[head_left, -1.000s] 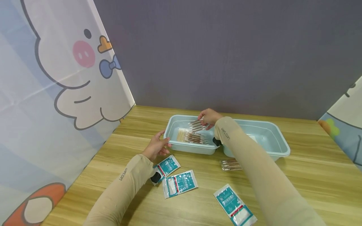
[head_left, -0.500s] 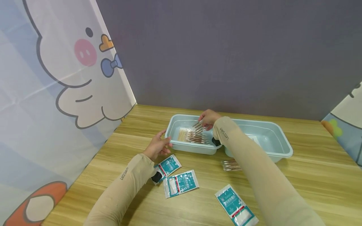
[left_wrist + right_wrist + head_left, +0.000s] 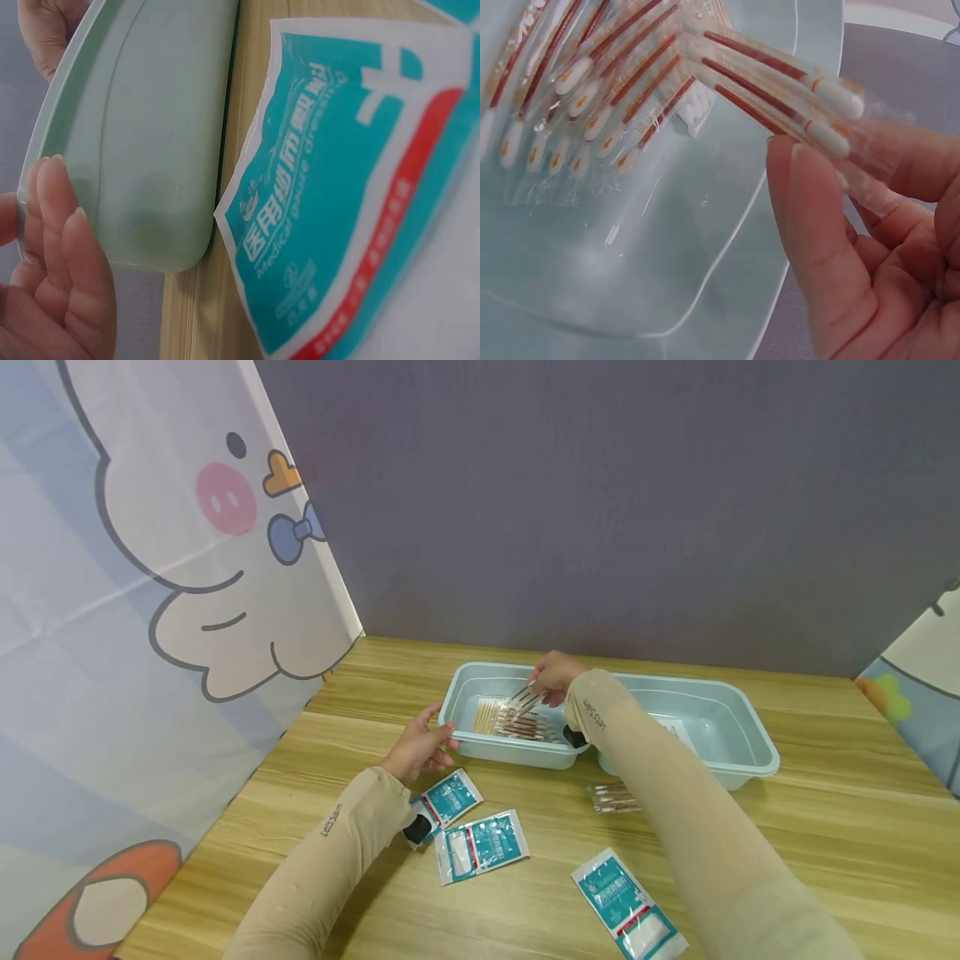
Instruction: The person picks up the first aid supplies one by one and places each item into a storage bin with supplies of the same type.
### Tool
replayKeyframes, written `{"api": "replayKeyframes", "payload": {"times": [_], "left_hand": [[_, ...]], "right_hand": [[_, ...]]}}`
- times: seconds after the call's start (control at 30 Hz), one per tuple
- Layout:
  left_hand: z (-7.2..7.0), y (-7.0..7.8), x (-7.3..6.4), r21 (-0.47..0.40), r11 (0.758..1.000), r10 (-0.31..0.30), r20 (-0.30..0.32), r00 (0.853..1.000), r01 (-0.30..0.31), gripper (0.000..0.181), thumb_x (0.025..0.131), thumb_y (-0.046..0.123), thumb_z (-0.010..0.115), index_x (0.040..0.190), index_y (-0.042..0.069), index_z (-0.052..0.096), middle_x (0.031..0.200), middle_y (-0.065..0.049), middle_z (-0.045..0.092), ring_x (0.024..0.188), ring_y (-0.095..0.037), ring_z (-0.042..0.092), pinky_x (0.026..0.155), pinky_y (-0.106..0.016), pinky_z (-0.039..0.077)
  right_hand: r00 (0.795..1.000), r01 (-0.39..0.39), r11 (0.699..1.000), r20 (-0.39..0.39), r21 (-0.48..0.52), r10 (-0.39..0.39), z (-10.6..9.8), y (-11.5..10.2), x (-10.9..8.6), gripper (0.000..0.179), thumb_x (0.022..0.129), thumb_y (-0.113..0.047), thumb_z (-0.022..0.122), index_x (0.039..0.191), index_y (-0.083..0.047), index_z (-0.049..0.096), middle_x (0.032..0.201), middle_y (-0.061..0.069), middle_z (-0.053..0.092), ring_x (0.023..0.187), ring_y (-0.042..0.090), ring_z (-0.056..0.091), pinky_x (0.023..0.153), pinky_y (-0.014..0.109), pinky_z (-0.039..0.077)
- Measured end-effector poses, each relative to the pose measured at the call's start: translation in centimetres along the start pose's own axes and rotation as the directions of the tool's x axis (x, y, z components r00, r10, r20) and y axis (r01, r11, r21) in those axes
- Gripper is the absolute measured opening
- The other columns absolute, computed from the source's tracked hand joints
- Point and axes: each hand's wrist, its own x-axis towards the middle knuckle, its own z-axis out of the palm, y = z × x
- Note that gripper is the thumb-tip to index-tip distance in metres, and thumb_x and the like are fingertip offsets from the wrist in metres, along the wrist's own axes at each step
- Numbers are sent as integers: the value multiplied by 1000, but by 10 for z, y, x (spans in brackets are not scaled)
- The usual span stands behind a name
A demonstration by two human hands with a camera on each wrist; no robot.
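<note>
My left hand (image 3: pixel 414 750) holds the near-left corner of the left pale blue tub (image 3: pixel 517 753), thumb at the rim and fingers against the outer wall. My right hand (image 3: pixel 557 675) reaches over this tub and pinches one end of a clear strip of cotton swabs (image 3: pixel 772 86) with brown-red tubes. The strip's far end slants down over more such wrapped swabs (image 3: pixel 592 135) in the tub. Beside them lie wooden-stick cotton swabs (image 3: pixel 484 716). A teal gauze dressing packet (image 3: pixel 322 165) lies just below the left hand.
A second pale blue tub (image 3: pixel 727 727) stands to the right, with a white packet (image 3: pixel 677 729) inside, partly behind the right sleeve. In front are another swab pack (image 3: pixel 611 797) and two more gauze packets (image 3: pixel 483 846). A grey wall (image 3: pixel 600 527) rises behind the table.
The swab strip in my right hand has tilted and come down onto the swabs in the tub. My left hand stays at the tub's corner.
</note>
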Motion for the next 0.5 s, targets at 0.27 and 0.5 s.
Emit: {"api": "replayKeyframes", "payload": {"times": [0.27,0.5], "left_hand": [[0,0,0,-9,1000,6,3,1000,-6,59,102,16,49,153,17,21,67,-1,61,41,-8,52,43,-23,44],[0,1,-1,-2,1000,-1,1,1000,1,58,101,17,50,152,18,22,69,-3,61,41,-8,53,43,-23,45]], "right_hand": [[1000,-15,1000,-23,-22,14,-5,2,-3,17,87,3,60,103,8,61,72,10,59,53,11,53,54,26,52],[998,-46,998,-37,-32,45,-9,9,-2,12,85,1,63,97,4,62,75,11,62,57,14,56,66,37,55]]}}
